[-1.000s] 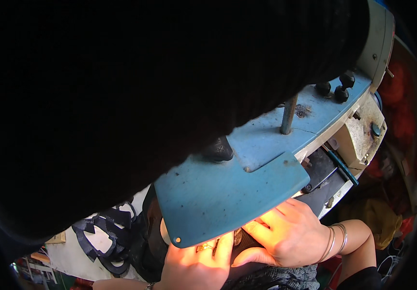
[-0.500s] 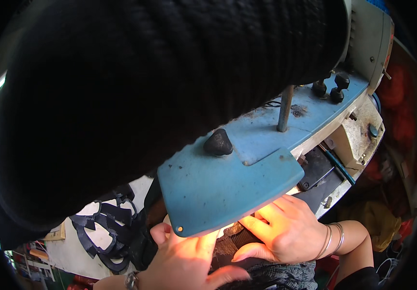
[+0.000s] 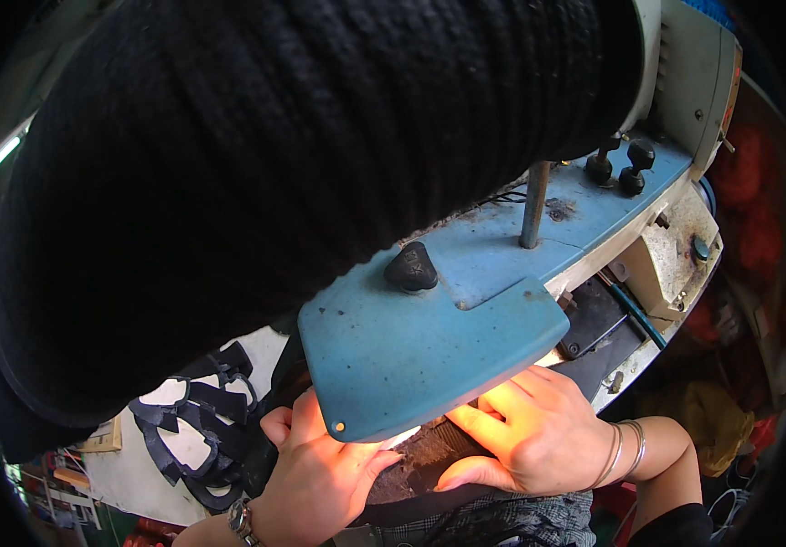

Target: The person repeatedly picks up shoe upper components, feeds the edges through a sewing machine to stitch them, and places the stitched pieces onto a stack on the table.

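Left hand [image 3: 320, 479]: beside the near corner of the blue cover [image 3: 429, 365]; fingers bent, thumb toward the brown piece. Tips partly hidden; I cannot tell whether it grips anything. Watch [image 3: 242, 521] at the wrist.

Right hand [image 3: 534, 433]: fingers loosely spread, thumb well apart from forefinger, at the right side of the brown piece; closed on nothing I can see. Bangles [image 3: 625, 453] at the wrist.

Brown piece [image 3: 418, 469]: between the hands, below the cover's lower edge, lit warmly from beneath it.

Knob [image 3: 412, 269]: black, on top of the cover. Post [image 3: 534, 205]: metal, upright behind.

Cutouts [image 3: 188, 447]: black and white, heaped on the pale table [image 3: 129, 479], to the left.
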`<act>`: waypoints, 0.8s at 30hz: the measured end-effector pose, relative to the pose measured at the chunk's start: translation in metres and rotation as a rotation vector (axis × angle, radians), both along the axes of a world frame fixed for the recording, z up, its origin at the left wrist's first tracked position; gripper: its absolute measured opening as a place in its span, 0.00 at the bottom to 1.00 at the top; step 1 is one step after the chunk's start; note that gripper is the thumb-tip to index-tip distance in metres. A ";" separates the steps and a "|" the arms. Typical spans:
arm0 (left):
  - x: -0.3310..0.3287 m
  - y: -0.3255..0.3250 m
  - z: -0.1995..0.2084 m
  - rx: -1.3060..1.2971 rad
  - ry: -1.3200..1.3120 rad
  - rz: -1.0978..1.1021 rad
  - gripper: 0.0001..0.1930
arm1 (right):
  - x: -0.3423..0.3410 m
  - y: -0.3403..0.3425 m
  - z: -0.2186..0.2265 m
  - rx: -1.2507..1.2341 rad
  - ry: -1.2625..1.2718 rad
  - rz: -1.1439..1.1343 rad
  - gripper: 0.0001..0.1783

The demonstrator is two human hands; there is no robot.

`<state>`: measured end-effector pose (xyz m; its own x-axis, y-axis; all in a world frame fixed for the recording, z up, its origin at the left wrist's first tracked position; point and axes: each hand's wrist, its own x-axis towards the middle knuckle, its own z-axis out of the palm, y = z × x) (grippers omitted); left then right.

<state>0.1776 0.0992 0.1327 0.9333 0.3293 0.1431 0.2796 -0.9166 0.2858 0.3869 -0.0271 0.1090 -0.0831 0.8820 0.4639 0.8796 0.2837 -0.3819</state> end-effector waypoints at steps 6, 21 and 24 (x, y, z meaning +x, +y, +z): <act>0.005 -0.003 0.009 0.073 0.020 0.023 0.20 | 0.001 0.002 -0.001 0.006 0.012 0.002 0.33; 0.010 -0.014 0.007 0.219 0.043 0.045 0.21 | -0.001 -0.001 -0.002 0.020 -0.008 -0.021 0.26; 0.015 -0.018 0.001 0.308 -0.090 0.075 0.18 | 0.000 0.000 -0.005 0.052 -0.004 -0.026 0.23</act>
<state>0.1922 0.0808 0.1339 0.8870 0.3253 0.3278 0.3361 -0.9415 0.0249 0.3865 -0.0268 0.1038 -0.0620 0.8588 0.5086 0.8885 0.2796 -0.3638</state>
